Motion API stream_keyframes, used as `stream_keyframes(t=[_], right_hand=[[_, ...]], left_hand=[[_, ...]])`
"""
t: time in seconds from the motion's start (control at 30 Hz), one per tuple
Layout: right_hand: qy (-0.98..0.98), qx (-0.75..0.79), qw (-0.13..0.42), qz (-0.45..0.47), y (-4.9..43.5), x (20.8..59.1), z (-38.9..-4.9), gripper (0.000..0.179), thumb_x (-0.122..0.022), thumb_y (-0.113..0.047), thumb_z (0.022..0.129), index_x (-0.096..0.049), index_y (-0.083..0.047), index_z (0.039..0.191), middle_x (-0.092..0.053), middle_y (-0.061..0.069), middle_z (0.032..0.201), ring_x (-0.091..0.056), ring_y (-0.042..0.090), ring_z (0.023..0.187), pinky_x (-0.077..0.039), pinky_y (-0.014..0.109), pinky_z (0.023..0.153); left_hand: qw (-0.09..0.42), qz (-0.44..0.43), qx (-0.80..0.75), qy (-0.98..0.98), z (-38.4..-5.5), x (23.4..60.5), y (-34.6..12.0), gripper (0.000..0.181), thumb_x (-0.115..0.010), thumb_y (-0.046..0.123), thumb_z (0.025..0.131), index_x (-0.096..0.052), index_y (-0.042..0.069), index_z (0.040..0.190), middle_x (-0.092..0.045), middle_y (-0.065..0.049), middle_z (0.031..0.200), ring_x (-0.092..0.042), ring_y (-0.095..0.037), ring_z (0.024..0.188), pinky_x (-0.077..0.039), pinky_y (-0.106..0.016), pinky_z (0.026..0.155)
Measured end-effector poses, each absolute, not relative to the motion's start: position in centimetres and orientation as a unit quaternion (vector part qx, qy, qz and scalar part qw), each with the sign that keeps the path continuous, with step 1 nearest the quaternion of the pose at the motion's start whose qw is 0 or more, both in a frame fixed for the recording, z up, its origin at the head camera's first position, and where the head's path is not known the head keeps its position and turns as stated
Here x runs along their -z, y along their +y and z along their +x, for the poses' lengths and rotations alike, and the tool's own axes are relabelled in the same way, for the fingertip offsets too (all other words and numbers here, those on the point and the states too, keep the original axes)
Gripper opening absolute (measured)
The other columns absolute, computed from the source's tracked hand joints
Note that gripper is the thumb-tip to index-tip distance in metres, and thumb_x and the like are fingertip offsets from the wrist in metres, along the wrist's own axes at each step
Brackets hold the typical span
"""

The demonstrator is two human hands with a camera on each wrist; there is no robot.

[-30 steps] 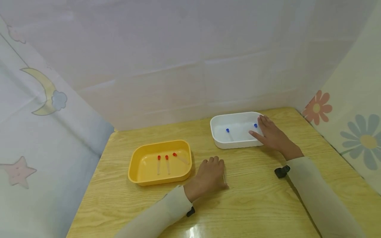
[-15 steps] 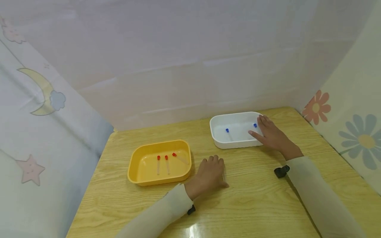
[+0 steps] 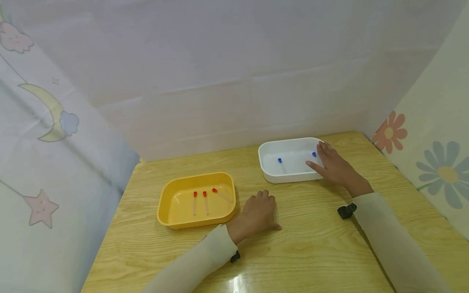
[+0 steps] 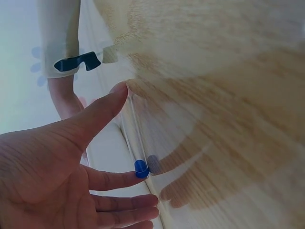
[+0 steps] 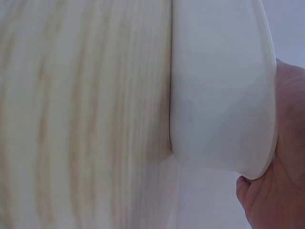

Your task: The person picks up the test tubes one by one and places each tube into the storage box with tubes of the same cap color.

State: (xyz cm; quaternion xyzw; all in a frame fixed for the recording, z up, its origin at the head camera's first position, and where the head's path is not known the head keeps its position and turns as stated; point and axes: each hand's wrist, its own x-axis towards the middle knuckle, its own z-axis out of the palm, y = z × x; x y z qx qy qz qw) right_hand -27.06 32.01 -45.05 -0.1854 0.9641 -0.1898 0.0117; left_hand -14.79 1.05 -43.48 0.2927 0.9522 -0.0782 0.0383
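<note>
My left hand is low over the table, right of the yellow tray. In the left wrist view, a clear test tube with a blue cap spans from thumb tip to index fingertip, pinched end to end. The other fingers extend beside it. My right hand rests on the right end of the white tray, fingers stretched over the rim and thumb along the front side. Two blue caps show inside that tray; the hand partly hides the right one's tube.
The yellow tray stands left of my left hand. Three red-capped test tubes lie in it. A pale cloth wall rises behind the wooden table, with printed cloths at both sides.
Both hands and both trays stay almost where they were. The left hand shifts very slightly, its fingertips a touch farther from me. The printed left cloth sways.
</note>
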Motion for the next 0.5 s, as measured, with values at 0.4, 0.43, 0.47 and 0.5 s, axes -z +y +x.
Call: stream_keyframes(t=[0.4, 0.43, 0.47, 0.5], right_hand=[[0.964, 0.193, 0.016, -0.182, 31.93, 44.83, -26.82, 0.095, -0.040, -0.057, 0.105, -0.001, 0.012, 0.156, 0.007, 0.028, 0.166, 0.007, 0.045, 0.153, -0.002, 0.059, 0.122], [0.964, 0.193, 0.016, -0.182, 31.95, 44.83, -26.84, 0.095, -0.040, -0.057, 0.105, -0.001, 0.012, 0.156, 0.007, 0.028, 0.166, 0.007, 0.045, 0.153, -0.001, 0.059, 0.122], [0.964, 0.192, 0.016, -0.182, 31.97, 44.84, -26.87, 0.095, -0.040, -0.057, 0.105, -0.001, 0.012, 0.156, 0.007, 0.029, 0.166, 0.007, 0.045, 0.153, -0.002, 0.059, 0.122], [0.965, 0.191, 0.017, -0.181, 32.00, 44.87, -26.91, 0.095, -0.040, -0.058, 0.105, -0.001, 0.012, 0.157, 0.007, 0.028, 0.166, 0.007, 0.044, 0.153, -0.001, 0.059, 0.122]], left_hand=[[0.019, 0.312, 0.077, 0.947, -14.91, 43.23, 0.87, 0.079, -0.074, 0.074, 0.075, -0.063, 0.007, 0.117, -0.055, -0.003, 0.101, -0.054, -0.015, 0.092, -0.052, -0.023, 0.068], [0.019, 0.312, 0.077, 0.947, -14.91, 43.18, 0.88, 0.079, -0.074, 0.074, 0.076, -0.063, 0.007, 0.117, -0.055, -0.004, 0.101, -0.054, -0.015, 0.091, -0.052, -0.023, 0.068], [0.019, 0.312, 0.077, 0.947, -14.90, 43.13, 0.88, 0.080, -0.074, 0.074, 0.076, -0.063, 0.007, 0.117, -0.055, -0.004, 0.101, -0.054, -0.016, 0.091, -0.052, -0.023, 0.068], [0.019, 0.312, 0.075, 0.947, -14.90, 43.08, 0.87, 0.080, -0.074, 0.074, 0.076, -0.062, 0.006, 0.117, -0.055, -0.004, 0.101, -0.054, -0.016, 0.091, -0.052, -0.023, 0.068]])
